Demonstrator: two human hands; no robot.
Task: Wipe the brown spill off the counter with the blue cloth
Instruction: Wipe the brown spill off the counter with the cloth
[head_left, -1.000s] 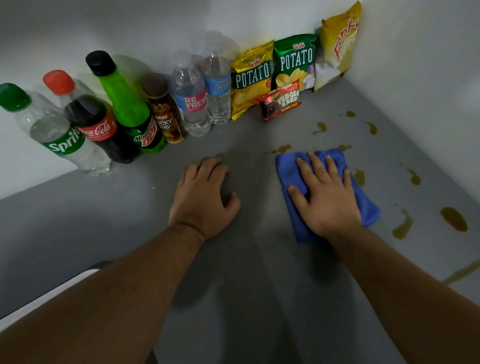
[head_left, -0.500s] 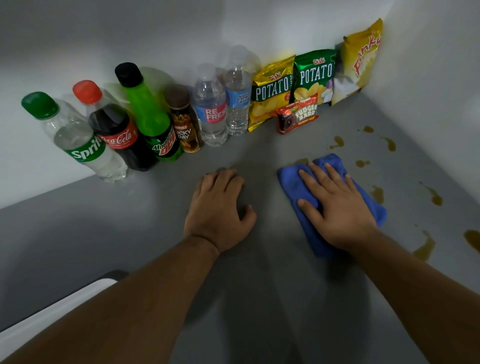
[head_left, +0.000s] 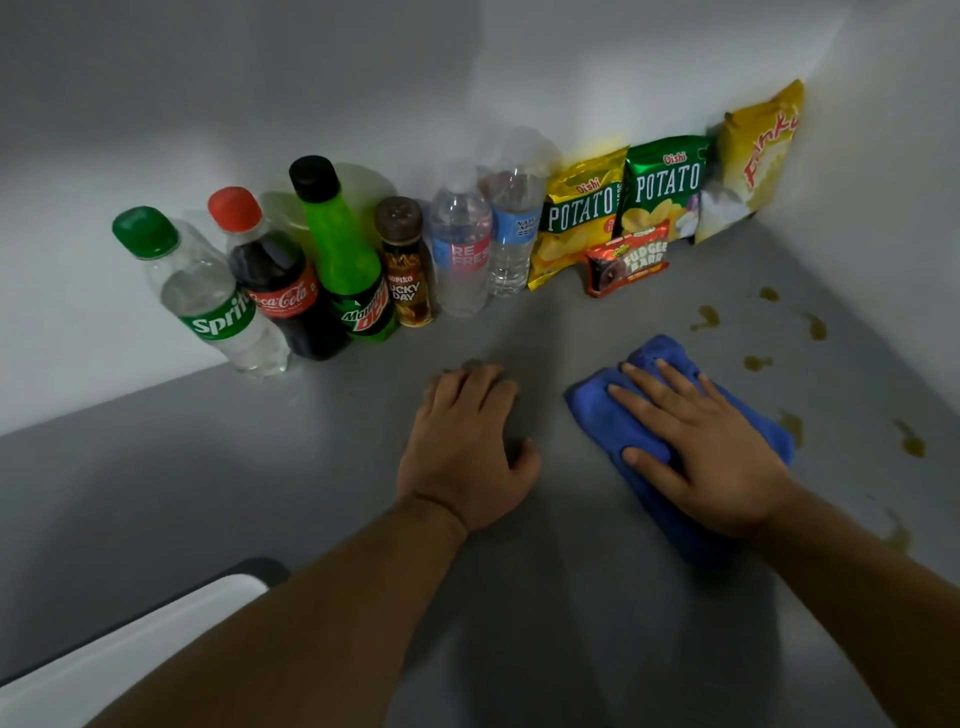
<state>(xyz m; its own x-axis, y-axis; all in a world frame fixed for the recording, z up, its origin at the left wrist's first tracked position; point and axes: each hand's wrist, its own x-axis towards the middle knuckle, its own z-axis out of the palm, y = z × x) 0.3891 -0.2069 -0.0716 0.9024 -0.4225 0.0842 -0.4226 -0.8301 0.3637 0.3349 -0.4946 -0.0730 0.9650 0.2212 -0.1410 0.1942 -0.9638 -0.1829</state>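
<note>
A folded blue cloth (head_left: 649, 358) lies on the grey counter (head_left: 311, 467), right of centre. My right hand (head_left: 706, 447) presses flat on it with straight, spread fingers and covers most of it. Brown spill spots (head_left: 706, 318) dot the counter beyond and to the right of the cloth, with more brown drops (head_left: 911, 441) near the right wall. My left hand (head_left: 465, 447) rests palm down on the bare counter, left of the cloth and apart from it, holding nothing.
Along the back wall stand a Sprite bottle (head_left: 208, 296), a Coca-Cola bottle (head_left: 275, 280), a Mountain Dew bottle (head_left: 348, 260), a small brown bottle (head_left: 408, 265) and two water bottles (head_left: 462, 244). Chip bags (head_left: 660, 187) and a snack pack (head_left: 628, 257) fill the corner. A white edge (head_left: 130, 654) shows at lower left.
The view has shifted, so everything sits lower and further right in frame. My right hand has slid the cloth a little over the counter; a brown spot at its far edge is gone. The left hand stays put.
</note>
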